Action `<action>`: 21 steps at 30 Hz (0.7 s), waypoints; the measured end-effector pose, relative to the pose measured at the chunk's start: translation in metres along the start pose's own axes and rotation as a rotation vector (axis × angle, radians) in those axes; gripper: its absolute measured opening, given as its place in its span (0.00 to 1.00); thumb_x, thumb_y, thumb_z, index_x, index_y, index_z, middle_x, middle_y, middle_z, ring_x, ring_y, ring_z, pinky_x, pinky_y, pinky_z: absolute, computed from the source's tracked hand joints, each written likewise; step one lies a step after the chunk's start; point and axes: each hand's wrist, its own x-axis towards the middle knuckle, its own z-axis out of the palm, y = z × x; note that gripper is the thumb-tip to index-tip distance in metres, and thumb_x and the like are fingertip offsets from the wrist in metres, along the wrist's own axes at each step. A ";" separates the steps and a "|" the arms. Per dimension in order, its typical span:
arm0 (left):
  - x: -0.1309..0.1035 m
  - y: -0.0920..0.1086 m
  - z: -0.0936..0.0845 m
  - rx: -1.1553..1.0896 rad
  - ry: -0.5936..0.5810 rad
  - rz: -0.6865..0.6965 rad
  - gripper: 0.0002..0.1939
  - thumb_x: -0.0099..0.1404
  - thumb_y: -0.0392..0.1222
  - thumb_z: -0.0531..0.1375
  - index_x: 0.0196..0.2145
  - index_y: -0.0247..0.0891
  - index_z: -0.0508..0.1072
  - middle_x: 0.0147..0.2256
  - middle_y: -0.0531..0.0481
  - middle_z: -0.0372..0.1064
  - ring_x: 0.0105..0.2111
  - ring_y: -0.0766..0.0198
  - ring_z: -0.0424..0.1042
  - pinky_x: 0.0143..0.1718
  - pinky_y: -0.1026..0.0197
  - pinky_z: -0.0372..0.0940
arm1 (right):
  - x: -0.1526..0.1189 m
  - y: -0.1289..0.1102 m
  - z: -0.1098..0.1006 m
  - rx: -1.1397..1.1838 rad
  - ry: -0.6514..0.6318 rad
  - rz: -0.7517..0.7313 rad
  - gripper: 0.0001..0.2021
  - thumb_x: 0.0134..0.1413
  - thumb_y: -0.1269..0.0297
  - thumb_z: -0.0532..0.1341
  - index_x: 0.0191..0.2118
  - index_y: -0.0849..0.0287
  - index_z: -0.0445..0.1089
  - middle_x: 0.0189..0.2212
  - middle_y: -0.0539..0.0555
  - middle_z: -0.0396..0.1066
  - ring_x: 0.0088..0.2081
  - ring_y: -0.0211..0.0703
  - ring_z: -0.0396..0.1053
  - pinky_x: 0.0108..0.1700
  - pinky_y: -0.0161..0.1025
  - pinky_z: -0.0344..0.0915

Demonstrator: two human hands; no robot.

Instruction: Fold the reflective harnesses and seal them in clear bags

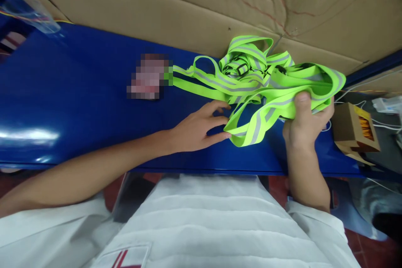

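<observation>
**Neon green straps (245,88) stretched left to right along a blue worktop (94,113)**

So the straps are seen in a loose tangle right of the middle of the worktop, up toward its far edge, where cardboard (176,16) is set. The long axis runs sideways, roughly along the near edge, with a slight tilt. Two narrow lengths are pointed at the left end, reaching a pixelated item (147,77) that can't be made out. On the other side, a wide loop is aimed at the right end. Another loop is drooped toward the near edge, and a black buckle (242,69) can be spotted in the tangle.

The left hand (196,130) is brought in low from the near left, forearm slanted, back of the hand up, fingers pointed right. Thumb and index are held apart around the fold of the drooped loop, with the other fingers loosely bent.

The right hand (309,121) is reached in from the near edge, forearm nearly upright in the view, pointed at the far edge. The straps are clamped there, thumb pressed on top and fingers tucked beneath; how those fingertips are set can't be told.

An open carton (354,127) is placed just right of that hand, and a clear cup (40,14) is parked by the far left corner.
</observation>
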 end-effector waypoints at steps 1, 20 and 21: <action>-0.001 0.000 0.001 0.002 -0.014 0.005 0.15 0.74 0.48 0.60 0.51 0.39 0.80 0.65 0.34 0.62 0.68 0.46 0.62 0.70 0.44 0.59 | -0.001 0.002 0.002 0.049 0.017 0.005 0.30 0.50 0.38 0.70 0.49 0.56 0.72 0.43 0.58 0.75 0.49 0.54 0.76 0.57 0.51 0.72; 0.008 0.028 0.002 -0.396 0.134 -0.355 0.53 0.54 0.60 0.76 0.68 0.42 0.57 0.69 0.38 0.60 0.69 0.43 0.61 0.71 0.44 0.57 | -0.035 -0.034 0.013 -0.150 -0.355 -0.159 0.24 0.52 0.59 0.74 0.56 0.51 0.75 0.48 0.53 0.79 0.48 0.51 0.77 0.53 0.50 0.74; 0.008 0.029 0.005 -0.350 0.120 -0.375 0.53 0.54 0.61 0.75 0.68 0.41 0.57 0.68 0.38 0.62 0.68 0.43 0.63 0.70 0.44 0.58 | -0.038 -0.036 0.014 -0.163 -0.368 -0.166 0.25 0.52 0.59 0.74 0.56 0.51 0.75 0.49 0.53 0.78 0.49 0.52 0.77 0.54 0.51 0.74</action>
